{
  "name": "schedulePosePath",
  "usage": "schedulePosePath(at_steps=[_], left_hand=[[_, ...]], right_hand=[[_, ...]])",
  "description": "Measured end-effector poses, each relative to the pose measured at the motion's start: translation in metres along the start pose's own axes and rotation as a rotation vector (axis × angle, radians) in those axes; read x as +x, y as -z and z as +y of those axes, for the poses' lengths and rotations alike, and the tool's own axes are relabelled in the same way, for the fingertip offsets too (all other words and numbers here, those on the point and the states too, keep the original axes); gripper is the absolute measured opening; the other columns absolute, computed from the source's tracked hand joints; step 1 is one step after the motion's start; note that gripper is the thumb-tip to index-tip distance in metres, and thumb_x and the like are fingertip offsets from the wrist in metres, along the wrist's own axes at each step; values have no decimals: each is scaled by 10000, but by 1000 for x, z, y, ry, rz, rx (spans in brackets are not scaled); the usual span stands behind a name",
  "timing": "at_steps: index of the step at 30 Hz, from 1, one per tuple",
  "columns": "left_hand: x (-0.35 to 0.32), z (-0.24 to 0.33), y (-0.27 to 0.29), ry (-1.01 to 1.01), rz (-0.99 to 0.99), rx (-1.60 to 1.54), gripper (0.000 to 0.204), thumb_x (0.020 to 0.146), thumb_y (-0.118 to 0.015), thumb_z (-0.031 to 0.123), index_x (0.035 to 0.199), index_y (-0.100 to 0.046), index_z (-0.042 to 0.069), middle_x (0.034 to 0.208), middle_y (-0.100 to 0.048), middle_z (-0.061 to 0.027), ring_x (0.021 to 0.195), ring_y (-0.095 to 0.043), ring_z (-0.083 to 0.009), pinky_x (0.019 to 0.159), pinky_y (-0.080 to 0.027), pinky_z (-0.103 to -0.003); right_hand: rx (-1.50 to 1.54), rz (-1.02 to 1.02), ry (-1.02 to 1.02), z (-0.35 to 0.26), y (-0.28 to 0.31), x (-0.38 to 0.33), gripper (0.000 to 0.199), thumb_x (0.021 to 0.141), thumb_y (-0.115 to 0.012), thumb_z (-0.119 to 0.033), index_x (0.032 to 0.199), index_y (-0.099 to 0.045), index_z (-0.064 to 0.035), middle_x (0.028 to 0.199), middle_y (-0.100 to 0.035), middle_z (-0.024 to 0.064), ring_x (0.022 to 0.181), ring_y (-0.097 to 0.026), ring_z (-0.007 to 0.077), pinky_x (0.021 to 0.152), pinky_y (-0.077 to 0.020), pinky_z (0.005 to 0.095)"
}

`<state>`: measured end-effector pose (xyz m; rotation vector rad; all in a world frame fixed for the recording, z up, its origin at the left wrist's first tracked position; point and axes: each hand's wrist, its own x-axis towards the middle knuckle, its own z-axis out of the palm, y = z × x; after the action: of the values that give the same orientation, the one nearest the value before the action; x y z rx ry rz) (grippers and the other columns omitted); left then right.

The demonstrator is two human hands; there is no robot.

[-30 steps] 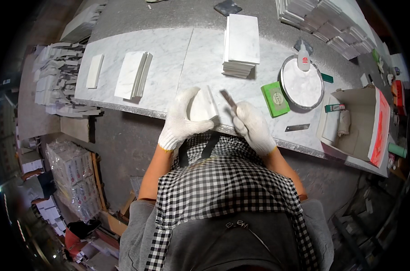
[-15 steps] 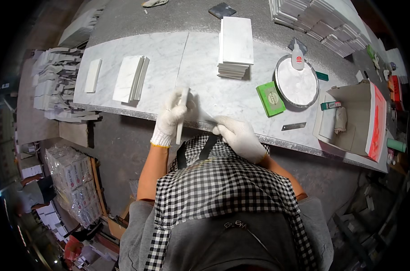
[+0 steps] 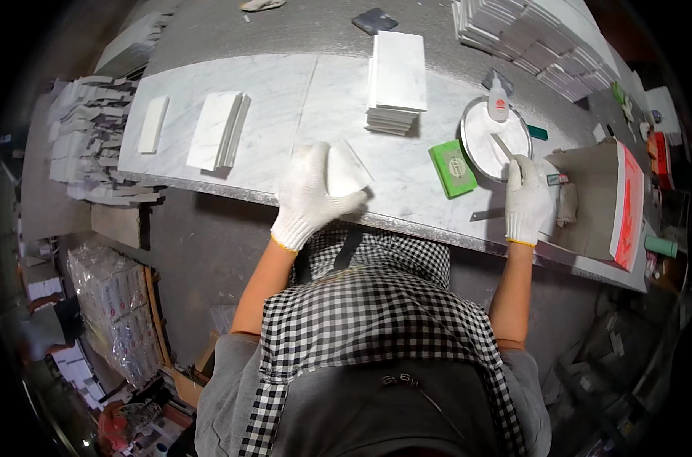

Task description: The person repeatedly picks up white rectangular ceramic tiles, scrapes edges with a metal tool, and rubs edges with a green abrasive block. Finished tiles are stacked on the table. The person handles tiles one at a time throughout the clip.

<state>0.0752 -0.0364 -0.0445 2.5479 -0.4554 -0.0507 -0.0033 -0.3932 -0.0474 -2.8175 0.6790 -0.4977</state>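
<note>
Both my hands wear white knit gloves. My left hand (image 3: 309, 190) is closed around a white marble tile (image 3: 347, 169) near the front edge of the worktop, its broad face turned up and tilted. At the round bowl (image 3: 466, 152), my right hand (image 3: 527, 199) pinches a thin flat blade (image 3: 501, 145), its tip over the white powder or paste inside. A squeeze bottle (image 3: 498, 105) with a pointed nozzle rests on the bowl's far side. Left of the bowl lies a green box (image 3: 453, 169). Another flat metal blade (image 3: 487, 215) lies partly behind my right hand.
A stack of white tiles (image 3: 398, 72) stands mid-table. Further left are a smaller stack (image 3: 213, 129) and a single narrow strip (image 3: 154, 124). An open cardboard box (image 3: 590, 198) sits at the right. More tiles (image 3: 525, 38) are piled at the back right.
My right hand has moved from beside the tile to the bowl at the right, blade in its fingers. In my left hand the tile has turned from edge-on to face up.
</note>
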Motion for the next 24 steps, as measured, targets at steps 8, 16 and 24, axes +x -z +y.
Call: schedulePosePath(at_steps=[8, 16, 24], left_hand=[[1, 3, 5, -31, 0, -4, 817, 575, -882, 440, 1180, -579, -17, 1072, -617, -201, 1006, -607, -370, 881, -512, -462], [4, -16, 17, -70, 13, -113, 869, 658, -888, 483, 1233, -564, -84, 1102, -632, -260, 1034, -639, -388, 903, -530, -464], [-16, -11, 47, 121, -35, -314, 772, 611, -817, 424, 1236, -599, 26, 1086, -660, -229, 989, -659, -396, 865, -545, -477]], right_hand=[[56, -209, 255, -58, -2, -40, 395, 913, -685, -310, 1232, -685, -77, 1091, -725, 138, 943, -683, 335, 868, -541, 411], [126, -214, 317, -84, -27, -61, 496, 831, -731, -333, 1227, -672, -40, 1188, -643, 197, 1148, -553, 392, 1002, -436, 506], [-101, -344, 376, -99, -43, -48, 688, 834, -762, -261, 1438, -532, -25, 1406, -569, 259, 1195, -590, 441, 987, -483, 499]])
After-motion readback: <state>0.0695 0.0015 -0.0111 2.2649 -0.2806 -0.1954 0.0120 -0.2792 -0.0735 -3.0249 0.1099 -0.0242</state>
